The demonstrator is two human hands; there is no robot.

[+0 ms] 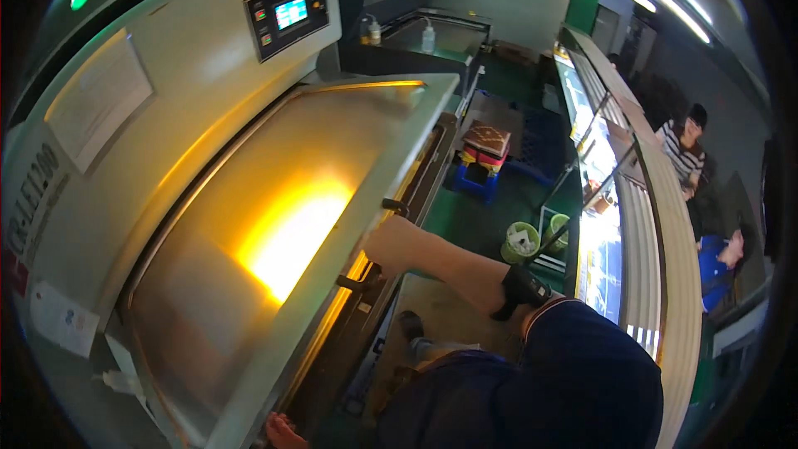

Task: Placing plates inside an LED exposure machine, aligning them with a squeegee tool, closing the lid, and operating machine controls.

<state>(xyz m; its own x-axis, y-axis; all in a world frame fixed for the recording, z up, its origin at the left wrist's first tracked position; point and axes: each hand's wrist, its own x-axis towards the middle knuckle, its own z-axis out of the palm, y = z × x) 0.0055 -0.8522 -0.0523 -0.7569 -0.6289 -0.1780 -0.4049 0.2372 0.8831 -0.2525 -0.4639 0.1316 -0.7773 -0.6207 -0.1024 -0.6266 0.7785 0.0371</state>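
Note:
A large tilted lid point(208, 324) with a pale green frame slants across the left of the view, with yellow light glowing through its panel. My right hand point(385, 245) is closed on the lid handle, between two black brackets point(394, 206) on the frame's near side. Its fingertips are mostly hidden by the frame. A black band with a small device point(524, 293) is round my right wrist. At the lower edge, my left hand point(283, 432) is beside the lid's lower corner. Its fingers look curled; what they hold is hidden.
The machine's control panel point(288, 17) is above the lid. Beyond stand a blue stool point(476, 180) with a brown cushion and a green bin point(520, 241). A lit bench point(600, 241) runs along the right, with a person point(687, 150) behind it. Bottles point(428, 37) stand farther back.

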